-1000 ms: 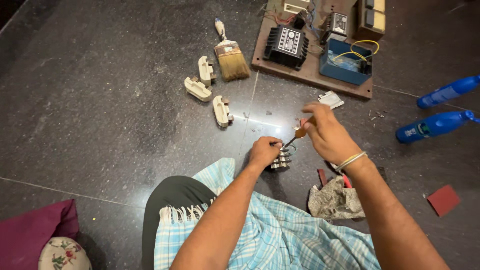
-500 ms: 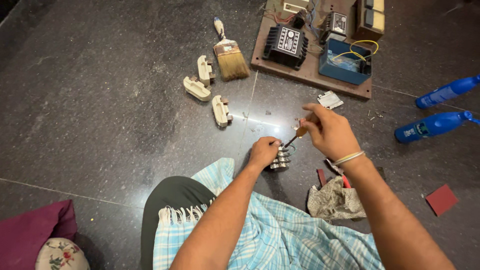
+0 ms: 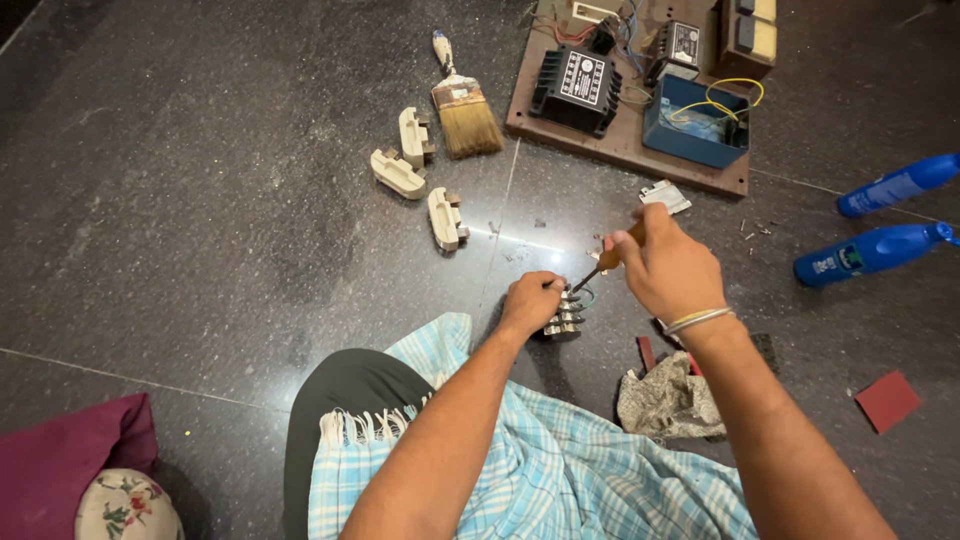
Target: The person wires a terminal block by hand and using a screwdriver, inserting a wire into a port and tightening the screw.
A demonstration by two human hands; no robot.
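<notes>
On the dark stone floor, my left hand point(image 3: 528, 301) is closed on a small metal terminal block point(image 3: 565, 314) and holds it down. An orange-handled screwdriver point(image 3: 604, 260) is gripped in my right hand point(image 3: 668, 266), its tip resting on the top of the block. A metal bangle circles my right wrist. Both forearms reach out over a blue checked cloth point(image 3: 560, 470) that covers my lap.
Three cream fuse carriers point(image 3: 418, 178) and a paintbrush point(image 3: 462, 105) lie to the upper left. A wooden board with a black transformer point(image 3: 578, 85) and blue box point(image 3: 695, 125) sits beyond. Two blue bottles point(image 3: 875, 250), a grey rag point(image 3: 668, 402), red sandpaper point(image 3: 887, 399) and cushions point(image 3: 75, 470) surround.
My right hand has shifted slightly with the screwdriver on the block. My left hand has stayed on the block.
</notes>
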